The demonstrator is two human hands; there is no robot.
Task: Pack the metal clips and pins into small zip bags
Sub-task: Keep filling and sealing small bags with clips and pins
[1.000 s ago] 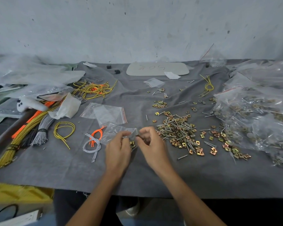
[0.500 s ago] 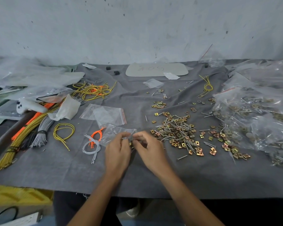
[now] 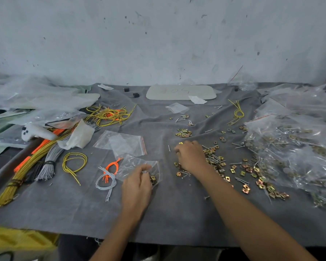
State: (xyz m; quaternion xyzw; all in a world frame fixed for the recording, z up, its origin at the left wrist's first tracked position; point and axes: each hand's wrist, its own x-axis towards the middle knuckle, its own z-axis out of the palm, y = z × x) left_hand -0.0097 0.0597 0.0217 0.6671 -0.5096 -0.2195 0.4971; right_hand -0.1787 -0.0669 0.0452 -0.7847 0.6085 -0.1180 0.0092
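Small zip bag [image 3: 137, 165] at the front middle of the desk [image 3: 64, 208], pinched at its near edge by the left hand [image 3: 136, 187], fingers curled on the plastic; holds a few brass clips [image 3: 153, 179] in one corner. Just right of it, right hand [image 3: 191, 157] down on the loose pile of clips and pins [image 3: 215, 162], fingers bent over it (grip on anything: cannot tell). Filling step, seemingly; next needs a pick lifted and fed into the bag. Behind, empty zip bags [image 3: 120, 142]; far right, big bags [image 3: 290, 147] stuffed with hardware.
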